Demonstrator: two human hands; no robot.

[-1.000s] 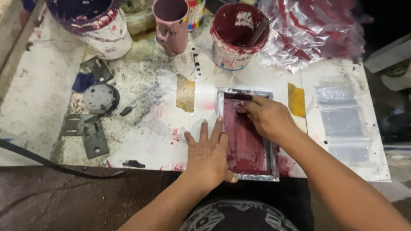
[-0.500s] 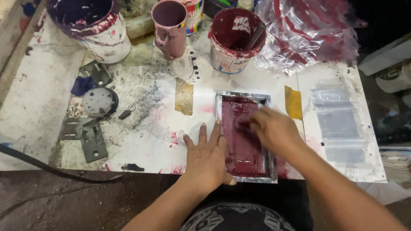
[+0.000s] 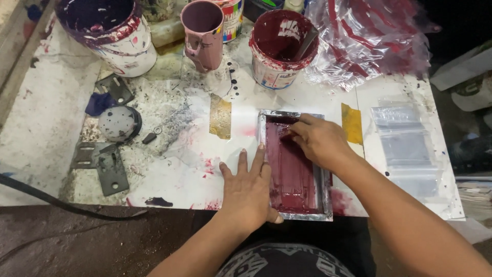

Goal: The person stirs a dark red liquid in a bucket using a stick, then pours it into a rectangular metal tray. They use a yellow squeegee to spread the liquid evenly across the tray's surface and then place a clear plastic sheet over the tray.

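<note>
One metal-framed screen (image 3: 294, 166) of dark red ink lies at the desk's (image 3: 46, 118) near edge. Left hand (image 3: 248, 187) lies flat, fingers spread, against its left frame. Right hand (image 3: 318, 141) presses on the ink, fingers together. Two paint buckets (image 3: 281, 48) and one pink mug (image 3: 204, 33) stand behind.

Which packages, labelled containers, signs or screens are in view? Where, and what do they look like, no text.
No signs or screens.
Maroon paint tub: top centre, round, white printed wall, dark red inside.
Purple paint bucket: top left, round, white wall, red smears.
Printed can: behind the pink mug, multicoloured label.
Clear plastic bags: top right, crumpled, red-streaked.
Small clear pouches: right of the screen frame, flat, rectangular.
</note>
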